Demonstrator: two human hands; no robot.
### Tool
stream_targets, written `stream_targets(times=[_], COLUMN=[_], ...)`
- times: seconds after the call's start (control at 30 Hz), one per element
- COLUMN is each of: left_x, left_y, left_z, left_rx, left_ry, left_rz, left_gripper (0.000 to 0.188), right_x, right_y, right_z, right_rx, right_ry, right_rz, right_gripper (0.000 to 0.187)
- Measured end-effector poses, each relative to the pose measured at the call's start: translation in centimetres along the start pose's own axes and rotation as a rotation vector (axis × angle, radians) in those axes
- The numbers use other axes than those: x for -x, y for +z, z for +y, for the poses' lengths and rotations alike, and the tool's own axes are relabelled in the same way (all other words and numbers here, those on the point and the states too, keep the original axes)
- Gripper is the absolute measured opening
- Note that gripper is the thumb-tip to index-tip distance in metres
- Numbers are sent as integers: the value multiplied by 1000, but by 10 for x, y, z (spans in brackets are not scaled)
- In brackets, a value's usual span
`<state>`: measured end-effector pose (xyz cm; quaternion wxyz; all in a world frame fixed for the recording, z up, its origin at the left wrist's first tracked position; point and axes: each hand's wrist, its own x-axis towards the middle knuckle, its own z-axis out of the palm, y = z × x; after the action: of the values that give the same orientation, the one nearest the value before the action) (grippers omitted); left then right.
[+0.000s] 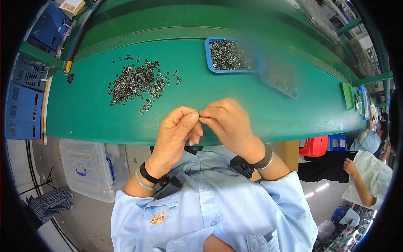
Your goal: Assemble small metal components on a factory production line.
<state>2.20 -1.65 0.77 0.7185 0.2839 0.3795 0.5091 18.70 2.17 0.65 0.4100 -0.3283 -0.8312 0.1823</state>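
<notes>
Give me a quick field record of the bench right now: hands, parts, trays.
left hand: fingertips pinched against the right hand's, over the table's near edge
right hand: pinched likewise; whatever is held is too small to see
loose pile: small dark metal parts, spread on the green table, left of the hands
blue tray: full of similar parts, beyond the hands
clear tray: blurred, right of the blue tray

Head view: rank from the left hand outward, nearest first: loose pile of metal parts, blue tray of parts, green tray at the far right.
From the left hand:
1. Loose pile of metal parts, on the green table ahead and to the left.
2. Blue tray, ahead and to the right, holding more parts.
3. Green tray, far right end of the table.
</notes>
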Motion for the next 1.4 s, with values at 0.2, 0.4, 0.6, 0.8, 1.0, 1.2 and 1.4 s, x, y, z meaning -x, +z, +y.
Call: stream_targets(times=[0.2,0.4,0.6,0.8,1.0,1.2,1.4], left_x=[5,4,5,6,7,8,7], left_y=[-3,-5,-4,-7,-8,-4,-3], left_z=[3,-5,-3,3,9,9,10], left_rx=[183,346,331,238,202,199,212], left_ry=[-29,-12,-1,-9,-14,-17,-31], left_rz=[-122,-209,-191,-171,-144,-110,-100], left_gripper=[19,19,19,19,16,20,24], right_x=[3,3,0,-2,-1,1,0], right_y=[7,10,11,12,14,20,19], right_z=[-6,-11,-12,-12,-10,-7,-6], right_rx=[-293,-483,-421,-388,-397,-517,-641], right_ry=[100,180,134,106,122,202,291], right_rz=[97,103,93,77,79,101,85], right_gripper=[16,14,13,12,11,9,8])
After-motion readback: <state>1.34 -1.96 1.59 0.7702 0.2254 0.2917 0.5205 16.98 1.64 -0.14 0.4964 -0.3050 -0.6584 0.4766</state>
